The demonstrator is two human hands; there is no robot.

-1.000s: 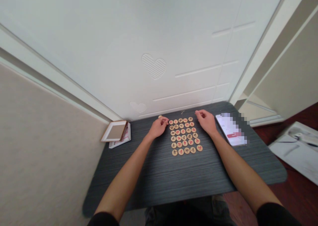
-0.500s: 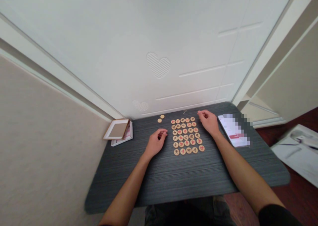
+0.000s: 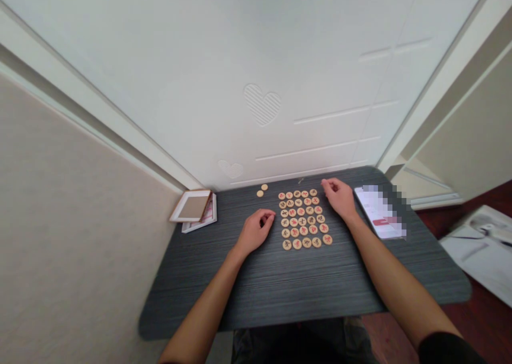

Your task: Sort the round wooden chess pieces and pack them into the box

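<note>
Several round wooden pieces (image 3: 303,221) with red or black characters lie in a neat grid on the dark table (image 3: 288,294). Two more round pieces (image 3: 260,194), with no marks visible, sit beyond the grid to its left. My left hand (image 3: 257,229) rests just left of the grid, thumb and fingertips pressed together. On the right, my right hand (image 3: 337,196) lies by the grid's far right corner, its fingers curled closed. Whether either hand has anything small between the fingers cannot be made out.
A phone (image 3: 378,212) with a lit screen lies right of my right hand. An open box with its lid (image 3: 194,207) stands at the table's far left. A white panel (image 3: 224,86) rises behind the far edge, and a white box (image 3: 482,252) is at right.
The fingertips of my left hand have drawn closer together, and the hand is slightly nearer the grid. The whole view has shifted a little. The pieces keep their layout.
</note>
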